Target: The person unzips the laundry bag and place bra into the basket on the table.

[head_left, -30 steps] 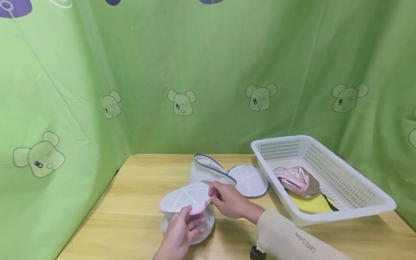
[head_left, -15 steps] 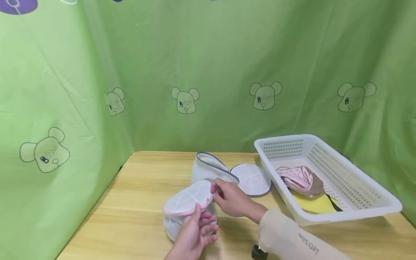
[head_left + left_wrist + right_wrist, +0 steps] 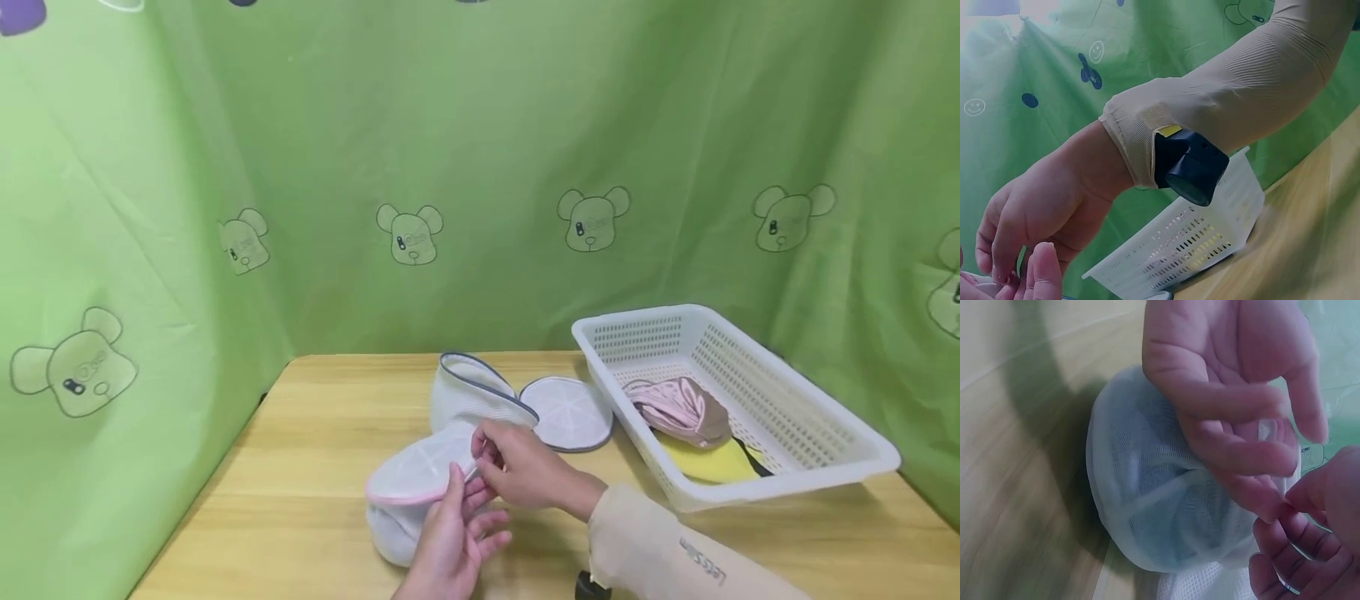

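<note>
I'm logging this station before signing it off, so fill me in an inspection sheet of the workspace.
Surface: wood-grain table, items on its middle and right.
Job's things: pink-rimmed mesh bag.
Clutter: dark-rimmed mesh bag, round panel beside it; white basket holding pink-brown cloth and a yellow item.
Hands: left hand holds the pink rim, thumb on top; right hand pinches at the same rim.
Cables: nothing seen.
Surroundings: green curtain with bear-head prints.
</note>
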`<state>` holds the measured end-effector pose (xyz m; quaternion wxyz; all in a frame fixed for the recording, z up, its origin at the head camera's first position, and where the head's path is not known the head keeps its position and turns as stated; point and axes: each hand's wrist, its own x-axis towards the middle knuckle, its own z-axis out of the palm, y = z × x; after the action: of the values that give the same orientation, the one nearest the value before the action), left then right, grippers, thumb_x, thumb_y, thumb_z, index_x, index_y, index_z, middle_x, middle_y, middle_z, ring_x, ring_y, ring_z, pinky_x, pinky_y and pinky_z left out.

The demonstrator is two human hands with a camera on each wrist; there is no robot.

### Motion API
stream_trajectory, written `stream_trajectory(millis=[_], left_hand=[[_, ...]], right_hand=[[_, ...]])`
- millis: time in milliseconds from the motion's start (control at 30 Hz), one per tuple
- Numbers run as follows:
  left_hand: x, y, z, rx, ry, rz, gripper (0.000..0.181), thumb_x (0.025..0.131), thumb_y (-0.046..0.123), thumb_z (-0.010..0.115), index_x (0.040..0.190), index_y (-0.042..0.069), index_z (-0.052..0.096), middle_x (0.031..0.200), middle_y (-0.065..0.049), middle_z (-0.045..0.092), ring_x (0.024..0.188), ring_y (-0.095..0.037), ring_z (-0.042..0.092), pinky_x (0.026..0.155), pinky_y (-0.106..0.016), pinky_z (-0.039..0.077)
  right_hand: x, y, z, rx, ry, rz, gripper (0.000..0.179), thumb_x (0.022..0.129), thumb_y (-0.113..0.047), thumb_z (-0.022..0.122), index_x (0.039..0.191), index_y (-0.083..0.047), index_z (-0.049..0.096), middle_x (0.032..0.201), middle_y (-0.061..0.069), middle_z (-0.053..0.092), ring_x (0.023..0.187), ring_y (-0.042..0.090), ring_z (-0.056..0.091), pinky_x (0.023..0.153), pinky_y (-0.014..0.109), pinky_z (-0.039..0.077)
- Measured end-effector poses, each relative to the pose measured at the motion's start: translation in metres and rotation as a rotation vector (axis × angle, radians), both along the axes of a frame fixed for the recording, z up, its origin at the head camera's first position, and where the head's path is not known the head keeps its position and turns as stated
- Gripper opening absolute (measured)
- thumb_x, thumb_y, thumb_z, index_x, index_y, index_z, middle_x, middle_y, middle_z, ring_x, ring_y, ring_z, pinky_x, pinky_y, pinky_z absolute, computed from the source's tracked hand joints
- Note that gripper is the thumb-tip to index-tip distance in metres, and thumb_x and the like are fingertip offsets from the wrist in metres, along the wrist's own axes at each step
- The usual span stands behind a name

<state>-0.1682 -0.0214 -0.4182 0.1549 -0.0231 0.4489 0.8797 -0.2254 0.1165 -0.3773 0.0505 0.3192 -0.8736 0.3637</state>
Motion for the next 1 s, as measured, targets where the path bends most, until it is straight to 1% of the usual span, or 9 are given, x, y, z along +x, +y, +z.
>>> stream_trajectory(millis=[133,267,367,533,633,767,867,1000], left_hand=[[0.003,-0.002,-0.001,0.000,-0.011,0.034,0.058,0.099,0.055,0.041,0.122,0.004,0.055,0.107,-0.003,0.058,0.076,-0.010,0.061,0.065,-0.025,0.054],[0.003,-0.001,-0.002,-0.001,-0.038,0.050,0.054,0.098,0.055,0.043,0.118,0.008,0.058,0.105,-0.001,0.056,0.075,-0.009,0.058,0.062,-0.023,0.051],[0.003,0.001,-0.004,0.001,-0.055,0.072,0.049,0.098,0.055,0.044,0.114,0.010,0.058,0.102,0.000,0.054,0.072,-0.008,0.055,0.060,-0.021,0.049],[0.005,-0.002,-0.005,-0.003,-0.077,0.096,0.041,0.101,0.048,0.044,0.112,0.010,0.056,0.100,0.001,0.053,0.071,-0.007,0.054,0.060,-0.020,0.049],[0.004,-0.005,-0.003,-0.023,-0.082,0.083,0.040,0.102,0.044,0.043,0.115,0.008,0.054,0.103,0.000,0.053,0.070,-0.007,0.054,0.060,-0.020,0.049],[0.002,-0.004,0.001,-0.064,-0.073,0.050,0.040,0.102,0.040,0.044,0.120,0.004,0.052,0.105,-0.002,0.053,0.070,-0.007,0.054,0.059,-0.020,0.048],[0.001,-0.004,0.004,-0.094,-0.070,0.045,0.039,0.102,0.038,0.046,0.119,0.004,0.053,0.105,-0.002,0.053,0.072,-0.007,0.054,0.059,-0.020,0.048],[0.001,-0.007,0.005,-0.112,-0.067,0.042,0.036,0.102,0.036,0.046,0.117,0.004,0.053,0.105,-0.001,0.053,0.072,-0.007,0.054,0.059,-0.019,0.048]], right_hand=[[0.003,-0.002,0.000,0.019,0.026,0.044,0.014,0.084,0.002,0.060,0.089,-0.010,0.056,0.072,-0.010,0.052,0.065,0.003,0.050,0.061,0.022,0.047],[0.007,0.000,0.001,0.049,0.042,0.058,0.016,0.083,0.003,0.060,0.089,-0.011,0.055,0.070,-0.012,0.052,0.063,0.002,0.048,0.059,0.021,0.045],[0.009,0.001,0.002,0.061,0.037,0.073,0.018,0.081,0.005,0.060,0.089,-0.011,0.056,0.069,-0.012,0.051,0.061,0.001,0.047,0.057,0.020,0.045],[0.011,0.000,0.002,0.071,0.044,0.105,0.019,0.080,0.005,0.060,0.089,-0.012,0.055,0.068,-0.012,0.050,0.060,0.000,0.045,0.055,0.019,0.044],[0.010,0.000,0.002,0.065,0.057,0.101,0.019,0.080,0.004,0.059,0.089,-0.011,0.054,0.067,-0.012,0.049,0.059,0.000,0.044,0.055,0.019,0.043],[0.009,0.005,0.003,0.065,0.074,0.060,0.019,0.079,0.003,0.059,0.090,-0.011,0.054,0.067,-0.012,0.048,0.059,0.001,0.044,0.056,0.020,0.043],[0.008,0.007,0.004,0.065,0.076,0.050,0.018,0.079,0.002,0.060,0.091,-0.010,0.054,0.068,-0.012,0.049,0.060,0.001,0.045,0.057,0.020,0.044],[0.006,0.007,0.005,0.058,0.065,0.060,0.017,0.079,0.001,0.061,0.091,-0.010,0.055,0.068,-0.013,0.050,0.060,0.000,0.046,0.059,0.020,0.045]])
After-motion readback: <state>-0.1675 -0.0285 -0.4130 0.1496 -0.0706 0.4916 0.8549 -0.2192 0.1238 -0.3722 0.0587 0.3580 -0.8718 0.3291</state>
